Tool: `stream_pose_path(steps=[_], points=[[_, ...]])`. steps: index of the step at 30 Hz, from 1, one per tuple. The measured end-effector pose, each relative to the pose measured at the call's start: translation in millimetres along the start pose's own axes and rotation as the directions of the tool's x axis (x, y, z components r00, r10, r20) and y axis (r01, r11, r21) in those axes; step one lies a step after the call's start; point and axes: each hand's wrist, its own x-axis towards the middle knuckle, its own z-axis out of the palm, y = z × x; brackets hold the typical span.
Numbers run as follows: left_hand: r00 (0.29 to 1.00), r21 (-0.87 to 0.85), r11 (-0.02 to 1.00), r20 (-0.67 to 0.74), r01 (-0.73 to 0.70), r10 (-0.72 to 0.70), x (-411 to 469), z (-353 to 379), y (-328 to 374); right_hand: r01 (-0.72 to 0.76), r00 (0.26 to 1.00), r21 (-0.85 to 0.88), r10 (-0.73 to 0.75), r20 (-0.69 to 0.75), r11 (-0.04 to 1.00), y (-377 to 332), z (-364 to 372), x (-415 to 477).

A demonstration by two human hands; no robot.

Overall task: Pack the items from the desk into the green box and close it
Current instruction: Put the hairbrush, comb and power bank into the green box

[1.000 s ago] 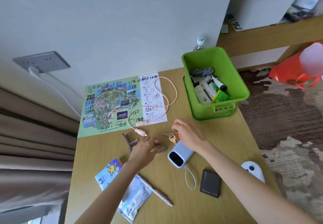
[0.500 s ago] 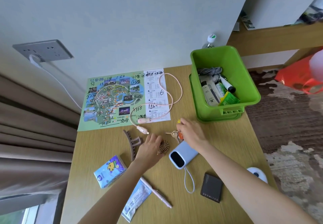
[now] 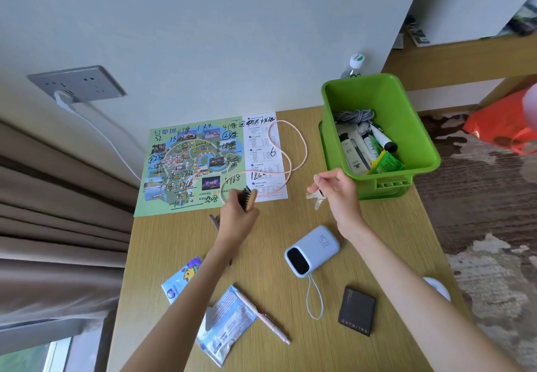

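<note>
The green box (image 3: 406,110) stands open at the desk's far right, holding a grey cord, bottles and a green packet. My left hand (image 3: 238,216) holds a small wooden hairbrush (image 3: 249,197) lifted above the desk, over the map's lower edge. My right hand (image 3: 337,190) pinches a bunch of keys (image 3: 315,197) that hangs just left of the box. On the desk lie a blue power bank (image 3: 312,251), a black wallet (image 3: 356,310), a pink pen (image 3: 266,318), a tissue pack (image 3: 181,280), a wipes packet (image 3: 225,323), a pink cable (image 3: 286,150), a map (image 3: 191,165) and a brown hair claw (image 3: 214,220), partly hidden by my left wrist.
A wall with a socket plate (image 3: 77,84) and plugged white lead runs behind the desk. Curtains (image 3: 58,211) hang at the left. A white mouse-like object (image 3: 437,286) lies at the right edge. A bottle cap (image 3: 356,60) shows behind the box. Carpet and a red bag (image 3: 502,127) lie to the right.
My left hand picked the hairbrush off the desk and raised it toward the map. My right hand lifted the keys and moved them toward the green box.
</note>
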Motion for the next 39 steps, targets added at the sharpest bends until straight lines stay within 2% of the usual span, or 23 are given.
stream_pose_path(steps=[2,4,6,7,8,10,13,15,17,24,27,30,33,36,39], points=[[0.994,-0.042,0.998,-0.091,0.052,-0.056,4,-15,-1,-0.074,0.992,-0.003,0.074,0.100,0.997,-3,-4,0],[0.977,-0.002,0.992,-0.176,0.125,-0.124,3,-29,-8,-0.099,0.961,-0.088,0.118,0.252,0.991,0,-8,-3],[0.946,0.051,0.966,-0.221,0.253,-0.236,-1,-40,-19,-0.049,0.911,-0.310,0.170,0.376,0.949,4,-13,-6],[0.931,0.089,0.945,-0.224,0.313,-0.288,-3,-43,-25,0.018,0.882,-0.456,0.201,0.427,0.890,8,-16,-9],[0.918,0.130,0.922,-0.221,0.364,-0.331,-6,-46,-31,0.106,0.847,-0.596,0.242,0.474,0.796,12,-20,-11],[0.894,0.187,0.881,-0.209,0.435,-0.397,-11,-46,-40,0.281,0.788,-0.800,0.348,0.507,0.530,20,-27,-18],[0.868,0.189,0.852,-0.200,0.489,-0.454,-14,-42,-46,0.507,0.765,-0.857,0.411,0.497,0.093,28,-29,-31],[0.858,0.166,0.847,-0.203,0.504,-0.471,-13,-38,-45,0.590,0.749,-0.805,0.418,0.514,-0.068,30,-24,-41],[0.846,0.152,0.838,-0.207,0.524,-0.491,-12,-37,-44,0.629,0.743,-0.765,0.396,0.540,-0.138,31,-18,-46],[0.834,0.102,0.842,-0.240,0.530,-0.497,-16,-33,-44,0.655,0.748,-0.710,0.349,0.564,-0.258,50,-18,-62],[0.823,0.046,0.845,-0.260,0.533,-0.505,-20,-34,-45,0.627,0.769,-0.737,0.352,0.533,-0.253,56,-16,-58],[0.826,-0.015,0.850,-0.226,0.527,-0.516,-24,-35,-50,0.610,0.773,-0.772,0.350,0.529,-0.179,55,-17,-52],[0.857,-0.063,0.884,-0.224,0.463,-0.464,-26,-40,-46,0.564,0.796,-0.824,0.301,0.525,-0.053,49,-23,-51],[0.892,-0.087,0.927,-0.253,0.366,-0.376,-18,-49,-26,0.505,0.833,-0.858,0.209,0.513,0.093,28,-25,-50],[0.932,-0.115,0.964,-0.252,0.239,-0.261,-7,-55,7,0.479,0.865,-0.857,0.067,0.498,0.192,-12,-26,-44]])
